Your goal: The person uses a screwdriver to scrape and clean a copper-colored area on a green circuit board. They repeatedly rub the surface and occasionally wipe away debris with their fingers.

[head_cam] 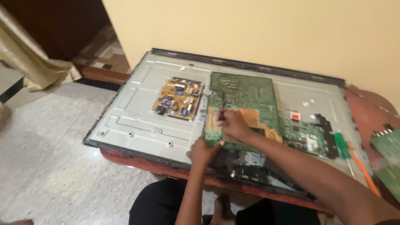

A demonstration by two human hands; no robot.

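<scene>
Both hands on the green board (243,98), mid-panel.

Seen from above: the left hand (203,152) pinches the board's near edge; the right hand (232,125) is closed round what looks like a small red-tipped tool pressed onto it. Fastener work, I'd judge; next needs steady pressure. Tan board (178,98) lies left.

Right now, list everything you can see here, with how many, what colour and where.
Metal panel: one, grey, flat on the table.
Large circuit board: one, green, mid-panel under the hands.
Small circuit board: one, tan, left of it.
Side board: one, green, right of it.
Screwdriver: one, green and orange, right panel edge.
Table: one, reddish-brown.
Curtain: one, beige, upper left.
Left hand: on the large board's near edge.
Right hand: on the large board.
</scene>
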